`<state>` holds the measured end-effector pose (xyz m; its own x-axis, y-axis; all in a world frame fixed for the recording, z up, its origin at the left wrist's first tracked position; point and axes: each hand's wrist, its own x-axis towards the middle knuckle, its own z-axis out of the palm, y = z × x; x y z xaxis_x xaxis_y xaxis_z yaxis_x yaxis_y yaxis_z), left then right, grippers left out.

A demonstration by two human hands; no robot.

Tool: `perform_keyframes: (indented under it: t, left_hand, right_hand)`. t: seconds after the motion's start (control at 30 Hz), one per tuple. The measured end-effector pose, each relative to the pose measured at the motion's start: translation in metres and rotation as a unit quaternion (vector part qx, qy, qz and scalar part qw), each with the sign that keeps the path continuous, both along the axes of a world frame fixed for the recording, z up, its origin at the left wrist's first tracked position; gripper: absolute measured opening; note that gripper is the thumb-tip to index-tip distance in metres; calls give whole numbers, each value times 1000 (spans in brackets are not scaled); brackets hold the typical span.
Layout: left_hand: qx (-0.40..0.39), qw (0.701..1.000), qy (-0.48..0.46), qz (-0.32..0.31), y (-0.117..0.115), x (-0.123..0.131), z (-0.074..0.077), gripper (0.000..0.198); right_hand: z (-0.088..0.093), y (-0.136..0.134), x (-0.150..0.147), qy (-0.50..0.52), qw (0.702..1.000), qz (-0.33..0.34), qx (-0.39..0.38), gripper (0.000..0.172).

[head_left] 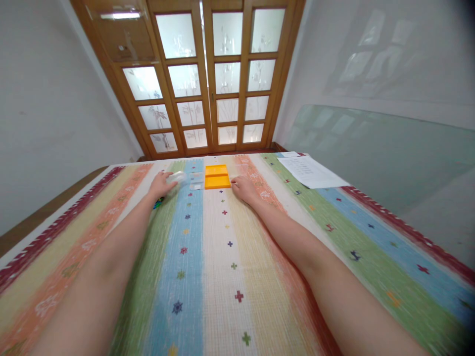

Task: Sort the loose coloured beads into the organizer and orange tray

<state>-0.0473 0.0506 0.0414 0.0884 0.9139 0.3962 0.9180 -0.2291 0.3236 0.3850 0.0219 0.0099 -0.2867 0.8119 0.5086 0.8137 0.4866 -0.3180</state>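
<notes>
In the head view, an open orange plastic case (216, 182) with two sections lies at the far middle of the table. My right hand (244, 189) rests at its right edge, fingers curled together; whatever they may hold is hidden. To the left, the thumb and fingers of my left hand (160, 186) are around a clear plastic piece (178, 176), which is blurred. Between that piece and the case lies a transparent flat container (196, 179) with a small white patch at its front. Partly covered by my left wrist is a small blue-green object (159, 202).
A striped, patterned cloth (218, 277) covers the table. Printed white paper sheets (311, 171) lie at the far right. Beyond the table stand wooden doors with glass panes (211, 74), and a pale glass panel (371, 153) leans by the right wall.
</notes>
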Motion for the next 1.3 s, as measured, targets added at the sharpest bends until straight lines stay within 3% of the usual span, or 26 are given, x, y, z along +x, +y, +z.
perform_keyframes:
  t: [0.13,0.27,0.4,0.57,0.9,1.3]
  left_hand:
    - [89,992,-91,12,-31,25,11,60]
    - [102,986,-102,-89,-57,71,14,67]
    - [74,973,-117,-185,-69,118,3,71]
    - [60,968,-168,-177,-78,155,-10,67]
    - [34,965,-236,-108,-91,165,-12,59]
    - [15,961,-254,-107,-95,166,-18,60]
  right_hand:
    - [3,-4,-8,27,996,50,72,17]
    - [14,-20,-24,15,980,111,161,17]
    - [22,-36,-36,-17,963,169,210,24]
    - [18,-35,-34,-45,964,190,180,22]
    - [20,-37,-37,-94,964,188,161,25]
    - [24,-42,-35,-93,967,201,125,27]
